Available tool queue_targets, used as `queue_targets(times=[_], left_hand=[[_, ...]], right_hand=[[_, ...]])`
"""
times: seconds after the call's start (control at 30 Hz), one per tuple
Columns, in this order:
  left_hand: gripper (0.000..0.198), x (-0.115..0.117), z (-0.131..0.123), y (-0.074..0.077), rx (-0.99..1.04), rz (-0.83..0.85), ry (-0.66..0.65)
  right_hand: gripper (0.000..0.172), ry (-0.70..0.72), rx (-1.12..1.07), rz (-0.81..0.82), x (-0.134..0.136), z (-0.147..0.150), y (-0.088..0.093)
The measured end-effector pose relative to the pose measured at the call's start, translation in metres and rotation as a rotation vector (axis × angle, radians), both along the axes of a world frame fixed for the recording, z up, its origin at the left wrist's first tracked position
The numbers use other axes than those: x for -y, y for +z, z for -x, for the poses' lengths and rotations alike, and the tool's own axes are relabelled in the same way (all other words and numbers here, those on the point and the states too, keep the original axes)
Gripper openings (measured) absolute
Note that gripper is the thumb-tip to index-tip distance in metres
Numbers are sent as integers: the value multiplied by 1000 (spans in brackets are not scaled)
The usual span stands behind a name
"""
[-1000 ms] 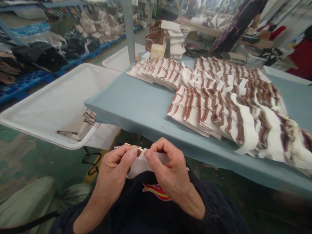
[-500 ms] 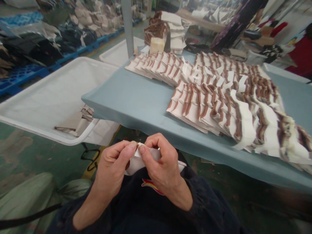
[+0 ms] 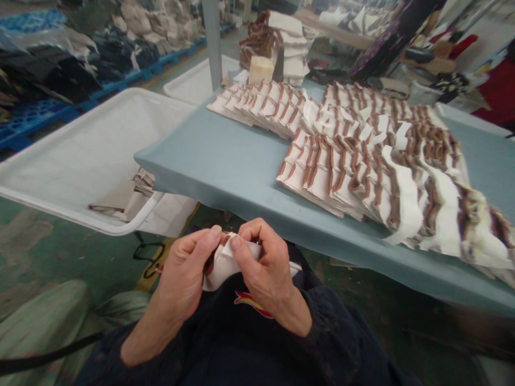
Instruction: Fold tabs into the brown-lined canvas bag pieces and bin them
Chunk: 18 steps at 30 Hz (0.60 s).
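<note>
Both my hands pinch a small off-white fabric piece [image 3: 219,271] with a brown edge, held above my lap just in front of the table. My left hand [image 3: 183,276] grips its left side between thumb and bent fingers. Close beside it, my right hand [image 3: 267,273] is closed on the top and right part, thumb pressed on the white surface. One end of the piece sticks out past the right hand. Its underside and the curled fingertips are hidden.
A blue-grey covered table [image 3: 217,155] stands ahead, bearing rows of off-white and brown folded pieces [image 3: 333,171]. A white bin [image 3: 80,161] with some pieces inside is at the left. A metal post [image 3: 213,48] rises behind. Blue pallets [image 3: 48,115] hold stacked goods.
My left thumb has shifted left, away from the right thumb, and more of the brown edge shows between them. Both hands still hold the fabric piece.
</note>
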<state>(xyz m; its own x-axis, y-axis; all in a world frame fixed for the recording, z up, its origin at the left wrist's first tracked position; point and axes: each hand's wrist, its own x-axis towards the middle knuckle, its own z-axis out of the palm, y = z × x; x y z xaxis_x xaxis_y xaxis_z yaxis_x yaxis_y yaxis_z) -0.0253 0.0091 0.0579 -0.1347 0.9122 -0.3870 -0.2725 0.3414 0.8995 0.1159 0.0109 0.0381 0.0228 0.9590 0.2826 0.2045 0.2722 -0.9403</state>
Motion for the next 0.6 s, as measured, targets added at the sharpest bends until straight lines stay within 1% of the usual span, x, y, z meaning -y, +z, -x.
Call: queue_targets(times=[0.13,0.2,0.33,0.43,0.6], left_hand=[[75,2,5,-2,-6,-30,-42],[69,3,8,-3,-12,-49,-87],[55,5,14,-4,8,-20,-160],[49,4,15,-6,-20,-41,-157],[46,-1,14,-8,-101,-52,-138]], right_hand=[[24,-12,-21,-2,-1,1,-4],[23,-18,-30,-8,-2,1,-4],[22,-9,-58,-12,-2,0,-5],[21,11,-62,-1,-3,-1,-5],[22,33,-48,30,-3,0,-6]])
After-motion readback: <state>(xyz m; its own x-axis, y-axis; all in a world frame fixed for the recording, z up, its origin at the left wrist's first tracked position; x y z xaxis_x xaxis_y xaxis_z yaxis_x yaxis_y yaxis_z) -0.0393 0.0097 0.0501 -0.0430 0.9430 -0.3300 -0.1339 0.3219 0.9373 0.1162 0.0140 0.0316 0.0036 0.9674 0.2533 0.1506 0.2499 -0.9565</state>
